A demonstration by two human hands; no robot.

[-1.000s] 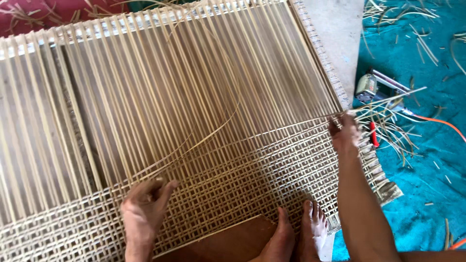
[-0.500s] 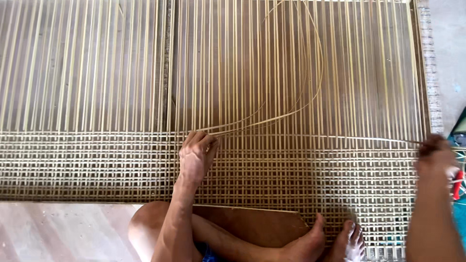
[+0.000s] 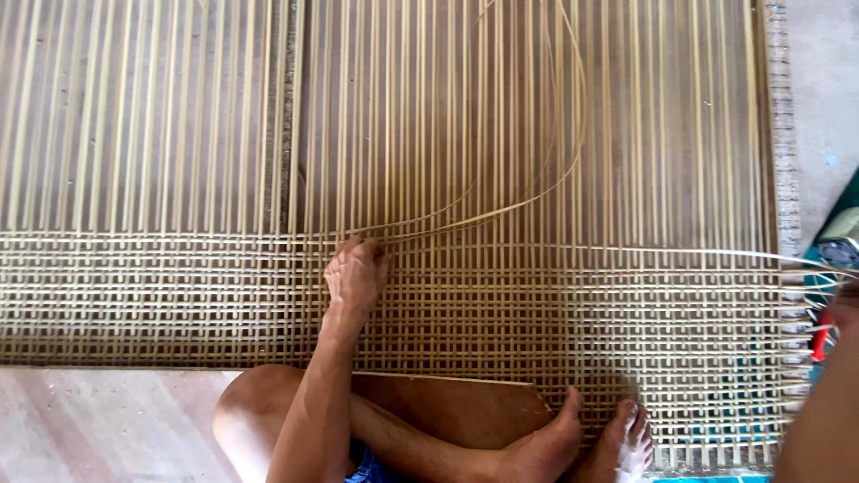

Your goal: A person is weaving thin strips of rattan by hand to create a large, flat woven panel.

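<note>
A large woven cane mat point(image 3: 179, 304) lies flat, with an open lattice along its near part and bare upright canes point(image 3: 447, 116) beyond. My left hand point(image 3: 356, 273) rests on the lattice's top row, fingers curled onto a thin loose cane strip point(image 3: 537, 199) that loops up and back. A taut stretch of the strip point(image 3: 680, 253) runs right along the row to my right hand point(image 3: 843, 304), which is mostly cut off by the frame's edge. My bent legs and bare feet point(image 3: 573, 438) lie on the mat's near edge.
A wooden board point(image 3: 98, 420) lies under the mat at the near left. The mat's frayed right border point(image 3: 787, 179) meets a grey floor point(image 3: 828, 98). A red-handled tool point(image 3: 817, 344) and a teal sheet sit at the far right edge.
The right hand has moved farther right, to the frame's edge, drawing the strip along the row. The left hand stays at the same spot on the lattice.
</note>
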